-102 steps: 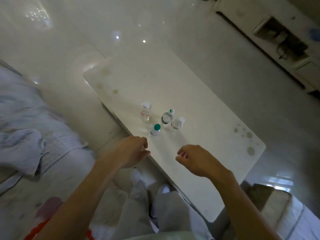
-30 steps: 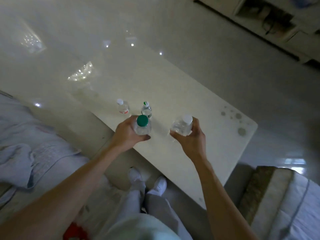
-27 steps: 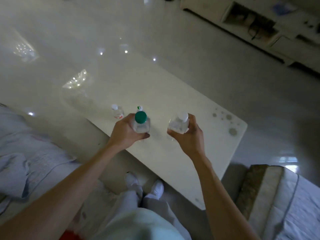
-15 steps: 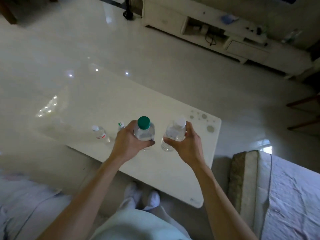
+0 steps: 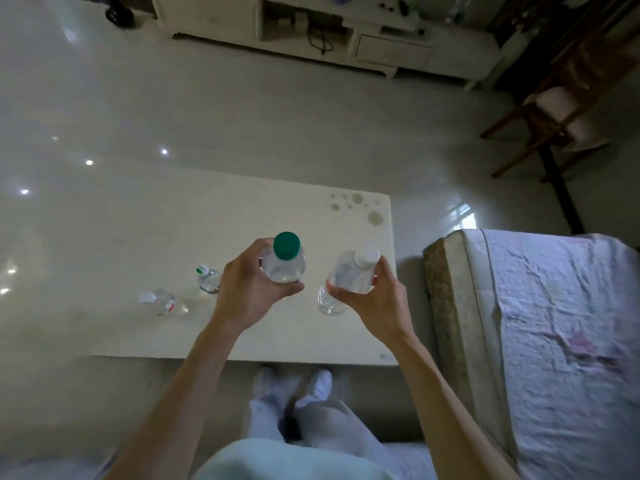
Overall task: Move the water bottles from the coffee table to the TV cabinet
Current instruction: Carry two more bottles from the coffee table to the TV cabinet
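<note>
Swung round since the last look, now facing the TV cabinet [image 5: 388, 46] square across the floor, with both carried bottles up clear of the coffee table [image 5: 173, 220]. Grips the green-capped bottle [image 5: 284, 263] in the left hand [image 5: 249, 292], fingers and thumb wrapped round its body, upright. Holds the white-capped bottle [image 5: 349, 278] in the right hand [image 5: 375, 301] high up near the cap, tilted, base hanging free past the palm. Leaves two more on the table: a green-marked one [image 5: 209, 280] just beside the left hand, a red-labelled one [image 5: 159, 301] further left. Risky, that right-hand hold: smooth plastic, weight low, likely to swing or slip once walking. Needs a path round the table end too, between its corner and the cushioned seat [image 5: 554, 323] close by; easy to clip a shin there with eyes on the cabinet. Could also nudge the near bottle on drawing the left arm back. Second trip wanted for the pair left behind.
</note>
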A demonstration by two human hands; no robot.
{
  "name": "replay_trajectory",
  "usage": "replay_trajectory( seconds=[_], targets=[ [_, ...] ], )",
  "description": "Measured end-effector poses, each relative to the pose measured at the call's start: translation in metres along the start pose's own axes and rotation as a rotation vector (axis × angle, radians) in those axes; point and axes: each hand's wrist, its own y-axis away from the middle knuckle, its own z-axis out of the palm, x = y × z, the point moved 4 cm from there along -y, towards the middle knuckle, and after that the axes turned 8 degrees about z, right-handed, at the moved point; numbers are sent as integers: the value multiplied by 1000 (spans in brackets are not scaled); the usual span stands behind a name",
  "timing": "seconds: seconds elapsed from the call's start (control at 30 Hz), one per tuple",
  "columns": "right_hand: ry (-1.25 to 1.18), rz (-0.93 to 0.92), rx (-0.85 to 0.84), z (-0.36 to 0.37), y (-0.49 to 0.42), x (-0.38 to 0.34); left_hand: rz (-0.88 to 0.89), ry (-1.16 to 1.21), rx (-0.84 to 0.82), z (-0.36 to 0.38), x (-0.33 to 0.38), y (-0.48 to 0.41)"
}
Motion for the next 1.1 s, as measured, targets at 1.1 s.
replay_trajectory(
  seconds=[1.1],
  targets=[
    [6, 106, 408, -303, 52, 231, 350, -75, -458, 287, 244, 58]
  ],
)
